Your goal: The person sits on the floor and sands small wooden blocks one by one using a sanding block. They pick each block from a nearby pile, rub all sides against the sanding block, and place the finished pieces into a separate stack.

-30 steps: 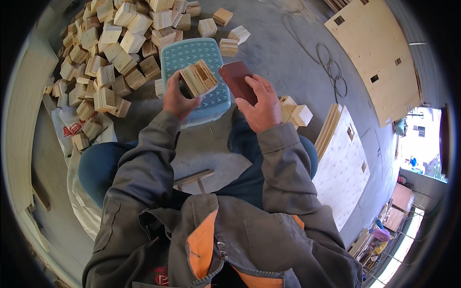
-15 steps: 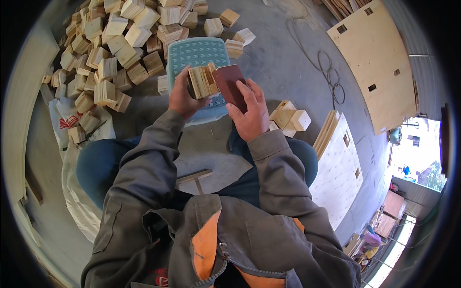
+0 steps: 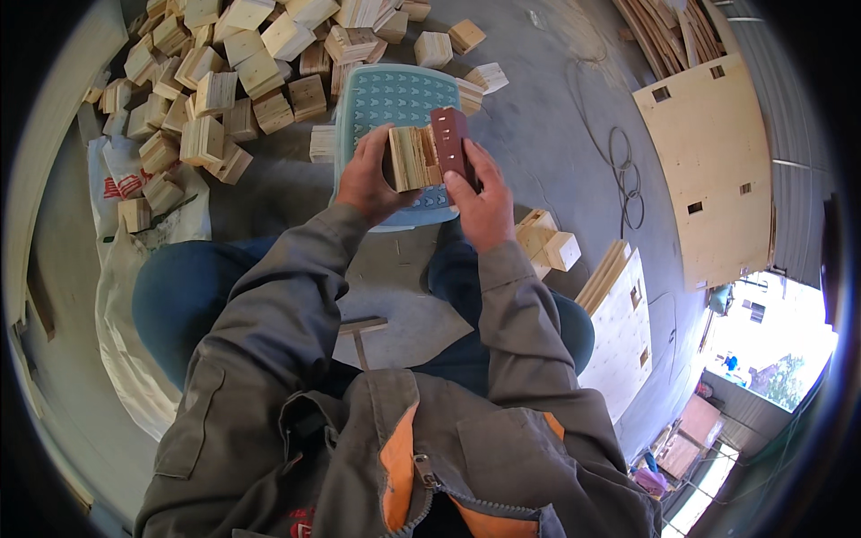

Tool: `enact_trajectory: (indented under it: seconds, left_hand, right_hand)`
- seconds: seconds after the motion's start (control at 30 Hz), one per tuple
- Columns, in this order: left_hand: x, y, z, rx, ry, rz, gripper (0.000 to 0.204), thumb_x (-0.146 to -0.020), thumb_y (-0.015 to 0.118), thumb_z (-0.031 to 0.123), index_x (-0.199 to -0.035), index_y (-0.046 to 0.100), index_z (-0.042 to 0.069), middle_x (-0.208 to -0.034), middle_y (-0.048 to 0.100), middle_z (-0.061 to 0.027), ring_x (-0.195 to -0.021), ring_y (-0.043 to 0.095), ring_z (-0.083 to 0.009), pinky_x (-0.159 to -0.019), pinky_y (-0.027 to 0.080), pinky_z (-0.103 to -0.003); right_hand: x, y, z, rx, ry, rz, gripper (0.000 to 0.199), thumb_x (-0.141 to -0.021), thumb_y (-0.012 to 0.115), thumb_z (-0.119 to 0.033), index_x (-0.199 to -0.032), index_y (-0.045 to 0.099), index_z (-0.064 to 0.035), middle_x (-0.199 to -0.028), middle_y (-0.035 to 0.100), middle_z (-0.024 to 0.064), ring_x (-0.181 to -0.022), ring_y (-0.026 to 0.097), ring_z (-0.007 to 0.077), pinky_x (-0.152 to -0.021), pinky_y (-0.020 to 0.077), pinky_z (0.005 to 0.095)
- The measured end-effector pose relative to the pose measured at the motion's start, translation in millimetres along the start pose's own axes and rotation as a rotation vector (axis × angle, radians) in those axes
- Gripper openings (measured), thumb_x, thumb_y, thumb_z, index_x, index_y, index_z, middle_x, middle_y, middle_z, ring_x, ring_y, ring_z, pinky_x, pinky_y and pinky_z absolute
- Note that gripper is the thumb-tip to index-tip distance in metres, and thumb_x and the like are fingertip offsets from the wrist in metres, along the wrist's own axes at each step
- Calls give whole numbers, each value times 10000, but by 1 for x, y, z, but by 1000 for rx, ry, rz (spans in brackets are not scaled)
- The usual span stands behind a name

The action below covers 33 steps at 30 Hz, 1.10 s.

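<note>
My left hand (image 3: 366,181) is closed round a layered plywood block (image 3: 408,160), its thumb along the near edge. My right hand (image 3: 486,202) grips a dark red sanding block (image 3: 450,139), whose face toward me shows several small staples. The sanding block stands upright against the right side of the plywood block, where the wood has a notched, rough edge. Both are held over a light blue plastic stool (image 3: 381,100) with a raised pattern on its top.
Many plywood blocks (image 3: 260,72) lie heaped at the far left, partly on a white sack (image 3: 134,296). A few blocks (image 3: 562,251) and stacked plywood sheets (image 3: 619,332) are at my right. Farther off lie a coiled cable (image 3: 619,161) and a large slotted board (image 3: 717,170).
The sanding block has turned from its broad plain face to its stapled side and stands more upright. Both hands and the plywood block appear farther right in view; the whole view has shifted too.
</note>
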State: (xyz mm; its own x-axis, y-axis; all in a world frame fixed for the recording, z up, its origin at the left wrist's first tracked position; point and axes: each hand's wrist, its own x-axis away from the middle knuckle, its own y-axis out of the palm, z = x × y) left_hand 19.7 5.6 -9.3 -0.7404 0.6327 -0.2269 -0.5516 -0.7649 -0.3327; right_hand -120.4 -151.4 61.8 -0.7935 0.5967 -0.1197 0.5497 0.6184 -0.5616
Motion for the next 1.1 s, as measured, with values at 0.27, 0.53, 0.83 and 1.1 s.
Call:
enact_trajectory:
  seconds: [0.27, 0.53, 0.83, 1.1]
  left_hand:
    - [-1, 0, 2, -27, 14, 29, 1102, -622, 1016, 191, -1553, 432, 107, -1475, 565, -197, -1350, 596, -412, -1114, 531, -459]
    - [-1, -4, 3, -15, -13, -23, 1088, -639, 1007, 195, -1557, 433, 82, -1477, 560, -207, -1388, 562, -410, -1148, 505, -448]
    - [0, -1, 2, -13, -3, 7, 1079, -653, 998, 226, -1558, 430, 77, -1476, 566, -210, -1348, 595, -418, -1114, 533, -460]
    - [-2, 0, 5, -4, 14, 9, 1084, -639, 999, 211, -1551, 431, 69, -1457, 572, -212, -1345, 597, -416, -1117, 528, -459]
  right_hand:
    - [-60, 16, 7, -310, 140, -59, 628, -968, 762, -190, -1528, 580, 27, -1428, 688, 184, -1258, 685, 219, -1084, 529, 347]
    - [36, -7, -8, -37, 70, -30, 636, -964, 753, -163, -1560, 571, -38, -1639, 496, 236, -1421, 580, 309, -1133, 510, 397]
    - [65, -11, -11, 58, -42, 27, 620, -948, 765, -104, -1542, 593, -55, -1634, 490, 220, -1418, 578, 329, -1103, 537, 422]
    - [-81, 16, 20, -40, 13, -56, 624, -934, 775, -164, -1521, 609, -34, -1543, 602, 215, -1357, 641, 324, -1151, 493, 400]
